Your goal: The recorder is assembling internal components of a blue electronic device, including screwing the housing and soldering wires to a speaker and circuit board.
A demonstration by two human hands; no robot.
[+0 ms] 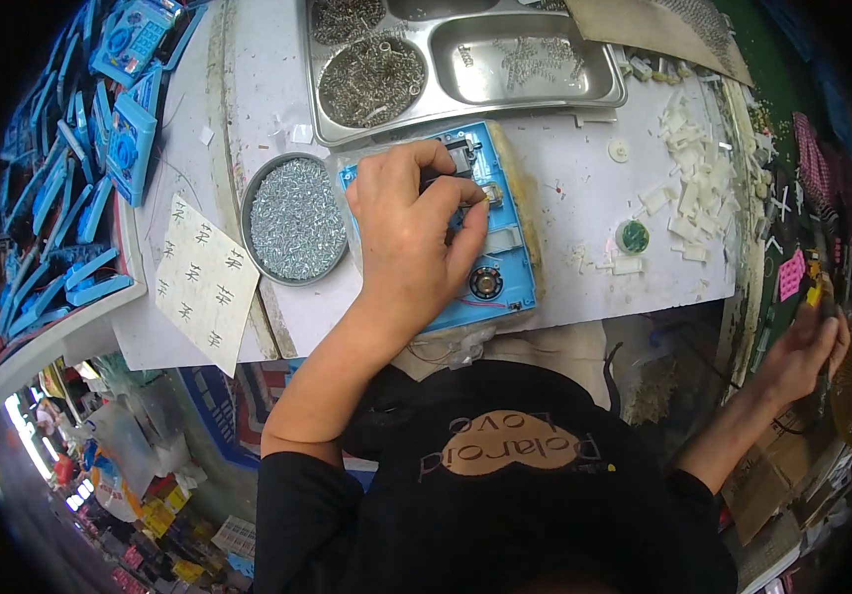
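A blue plastic toy casing [517,282] lies open-side up at the table's front middle, with a round black speaker [486,284] in its lower part. My left hand [411,203] is over the casing, thumb and fingertips closed together at its inner parts. Whatever is between those fingertips is too small or hidden to name. Far out to the right, my right hand [807,351] has its fingers curled beside a small yellow and dark object [815,293]; the fingers partly hide what they hold.
Left of the casing stands a round dish of small screws [295,220]. Behind is a metal tray [446,117] with springs and small metal pieces. White plastic parts [693,183] are heaped at right. Blue casings [69,188] pile at far left, beyond a marked paper sheet [204,282].
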